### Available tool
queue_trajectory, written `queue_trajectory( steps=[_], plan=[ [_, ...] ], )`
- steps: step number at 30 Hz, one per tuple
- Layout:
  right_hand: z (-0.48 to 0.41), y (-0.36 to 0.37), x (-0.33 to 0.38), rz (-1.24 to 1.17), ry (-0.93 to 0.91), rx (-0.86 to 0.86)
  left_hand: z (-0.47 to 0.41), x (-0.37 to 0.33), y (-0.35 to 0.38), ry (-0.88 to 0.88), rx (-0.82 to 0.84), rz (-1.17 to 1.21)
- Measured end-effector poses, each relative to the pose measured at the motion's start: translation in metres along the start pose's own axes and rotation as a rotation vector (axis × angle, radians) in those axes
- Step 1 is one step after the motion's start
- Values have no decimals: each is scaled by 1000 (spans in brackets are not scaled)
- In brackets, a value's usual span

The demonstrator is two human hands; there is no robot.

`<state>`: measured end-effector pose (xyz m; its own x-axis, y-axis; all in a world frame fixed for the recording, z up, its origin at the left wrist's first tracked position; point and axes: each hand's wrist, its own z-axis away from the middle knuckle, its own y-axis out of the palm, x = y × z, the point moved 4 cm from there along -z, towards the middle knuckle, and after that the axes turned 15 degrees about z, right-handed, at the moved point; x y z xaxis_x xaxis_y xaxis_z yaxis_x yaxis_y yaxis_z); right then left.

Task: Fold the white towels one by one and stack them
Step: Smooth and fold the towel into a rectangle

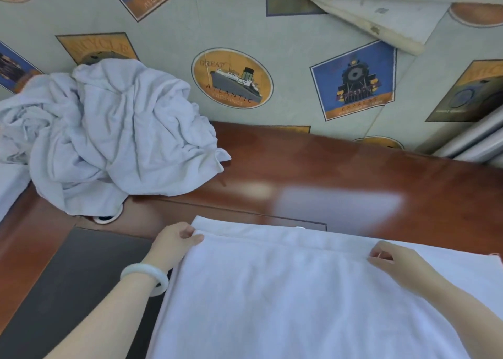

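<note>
Head view: a white towel (299, 290) is pinched at its far edge by the left hand (174, 241) and right hand (392, 260); crumpled towels (114, 135) are heaped beyond it on the worktop (353, 168).

A spread towel (299, 290) is laid on the desk (353, 168) at its near side. Its folded-over top layer is pinched along the far edge, at the left by the left hand (174, 243) and at the right by the right hand (394, 263). A heap of towels (109, 135) is piled behind and to the left (partly over a cable port (104, 218)), before the wall (285, 45).
</note>
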<state>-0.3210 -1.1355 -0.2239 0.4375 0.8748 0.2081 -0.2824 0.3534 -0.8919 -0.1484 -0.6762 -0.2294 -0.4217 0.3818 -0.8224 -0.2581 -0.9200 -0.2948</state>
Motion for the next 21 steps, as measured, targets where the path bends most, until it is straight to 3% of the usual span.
queue_trajectory(
  steps=[5, 8, 13, 21],
  plan=[
    [11, -29, -11, -23, -154, 163, 21, -15, -10, 55, 11, 242],
    [-6, -64, -10, -27, -200, 52, 15, -27, -17, 139, -88, 267],
    [-40, -28, 12, -20, -20, -61, -12, -13, 12, 89, -209, 127],
    [-40, 0, 12, 29, 60, -180, -23, 0, 15, 158, -323, 71]
  ],
)
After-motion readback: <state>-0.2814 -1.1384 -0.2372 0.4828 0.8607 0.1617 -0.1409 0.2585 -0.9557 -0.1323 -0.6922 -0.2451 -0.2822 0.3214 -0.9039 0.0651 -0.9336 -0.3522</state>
